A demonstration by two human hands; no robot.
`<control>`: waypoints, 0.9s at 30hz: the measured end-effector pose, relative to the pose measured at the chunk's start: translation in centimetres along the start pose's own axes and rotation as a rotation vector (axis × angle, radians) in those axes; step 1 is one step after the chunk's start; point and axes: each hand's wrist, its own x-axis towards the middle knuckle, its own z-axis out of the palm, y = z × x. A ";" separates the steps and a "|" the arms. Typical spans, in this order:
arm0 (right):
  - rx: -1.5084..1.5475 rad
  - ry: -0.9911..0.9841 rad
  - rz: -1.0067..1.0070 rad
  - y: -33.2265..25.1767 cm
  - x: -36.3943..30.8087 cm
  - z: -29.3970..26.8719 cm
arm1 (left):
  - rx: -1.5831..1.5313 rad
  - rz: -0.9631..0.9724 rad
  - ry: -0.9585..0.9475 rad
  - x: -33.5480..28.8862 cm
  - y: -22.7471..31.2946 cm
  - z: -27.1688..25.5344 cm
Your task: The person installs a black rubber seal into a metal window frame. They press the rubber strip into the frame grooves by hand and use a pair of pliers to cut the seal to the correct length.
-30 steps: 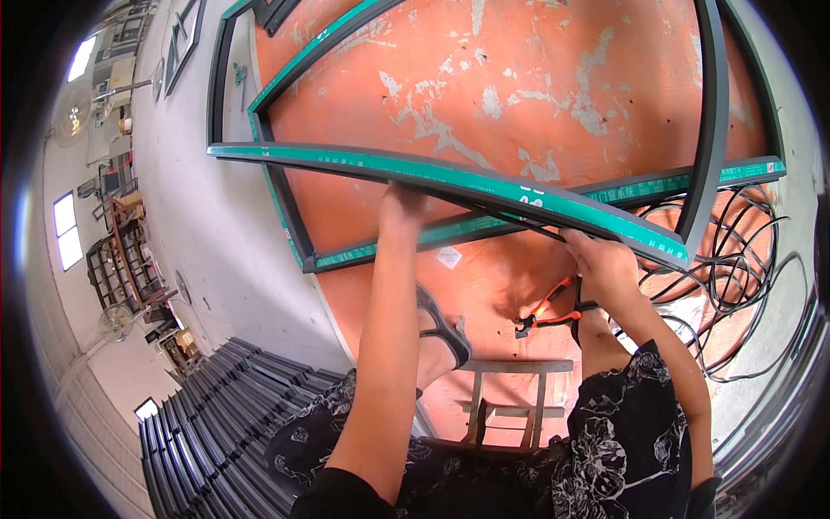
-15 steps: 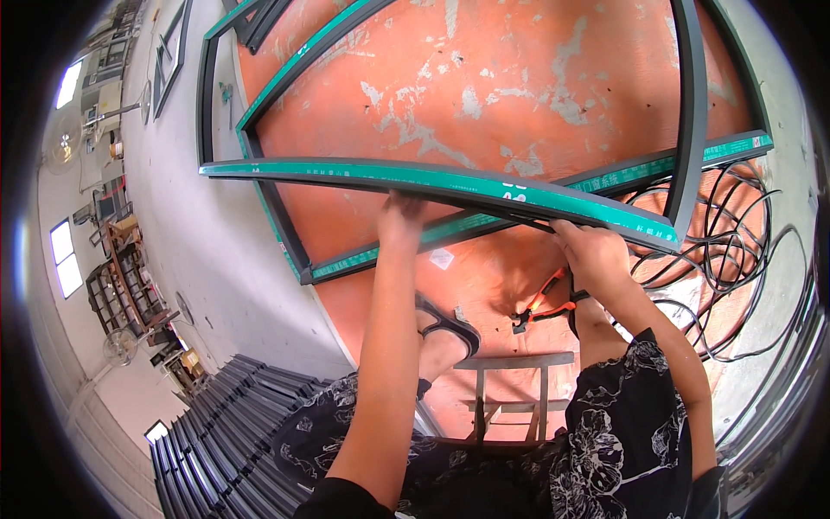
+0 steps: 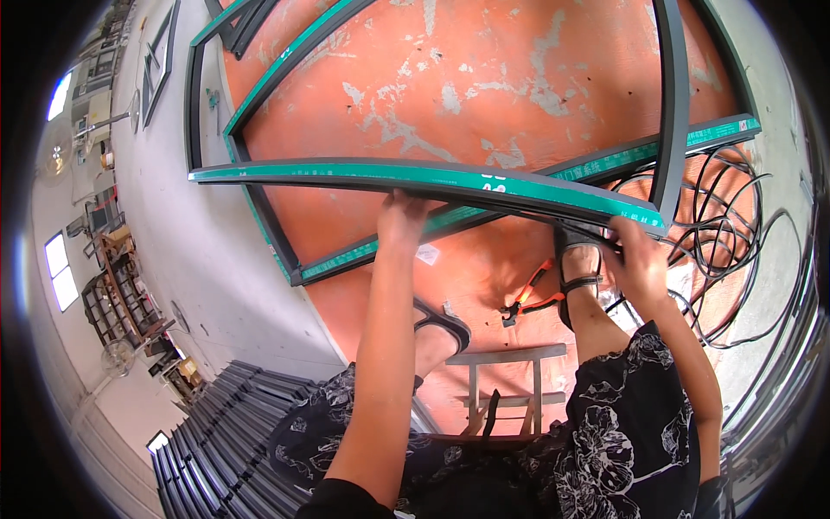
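A dark grey window frame with green protective film stands tilted in front of me, its near bar crossing the view. My left hand grips that bar left of its middle, fingertips partly hidden by it. My right hand is by the bar's right end, fingers bent around a thin black rubber strip that runs along the underside. Part of the strip in the fingers is hidden. A second frame with green film lies on the floor beneath the first.
Orange-handled pliers lie on the worn orange floor between my feet. Loose coils of black strip spread at the right. A small stool is below me. Stacked dark profiles fill the lower left, and another frame lies farther off.
My right hand has slid rightward along the bar, toward its right corner. The left hand keeps its hold. The whole view has shifted slightly.
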 end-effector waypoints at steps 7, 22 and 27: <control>-0.400 0.011 -0.075 1.3 1.9 -3.8 | -0.091 0.038 0.099 2.4 -1.0 -1.5; -0.252 -0.180 -0.082 -7.8 9.7 3.7 | -0.087 0.175 0.290 13.2 10.8 -6.6; -0.255 -0.070 -0.303 -9.9 10.0 4.5 | -0.296 0.116 0.171 12.7 9.2 -4.9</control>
